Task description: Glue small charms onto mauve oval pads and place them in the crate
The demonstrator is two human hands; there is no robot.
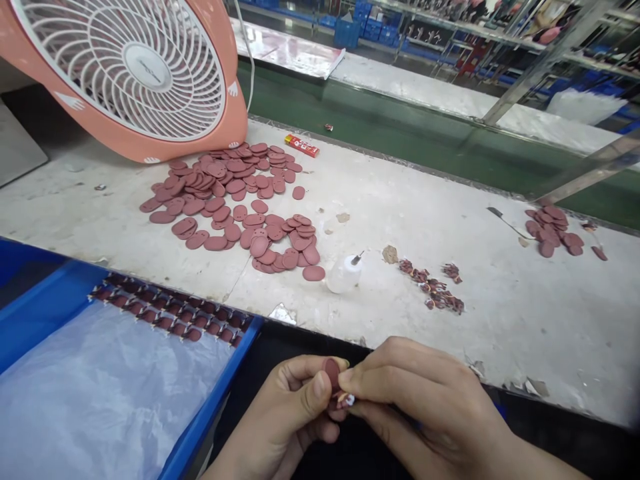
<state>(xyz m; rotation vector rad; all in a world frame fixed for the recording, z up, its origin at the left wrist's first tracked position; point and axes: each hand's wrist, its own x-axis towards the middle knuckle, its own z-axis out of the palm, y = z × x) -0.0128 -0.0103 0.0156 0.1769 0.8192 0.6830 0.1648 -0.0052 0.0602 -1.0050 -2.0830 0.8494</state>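
Observation:
My left hand (293, 410) pinches a flat maroon oval piece (331, 371) between thumb and fingers, just off the table's front edge. Against its lower side sits a small brown part with orange and white bits (344, 400). My right hand (425, 390) is closed around this small part, its thumb and fingertips touching the oval piece too. The fingers partly hide where the two pieces meet. On the table beyond are a white squeeze bottle with a thin metal tip (344, 275) and several clusters of similar small brown parts (434, 290).
Many loose maroon ovals (220, 190) lie below an orange fan (197, 137), with a smaller pile (553, 227) at far right. A red packet (302, 145) lies near the back. At lower left, a blue bin (213, 407) holds rows of assembled pieces (170, 310) on plastic sheeting.

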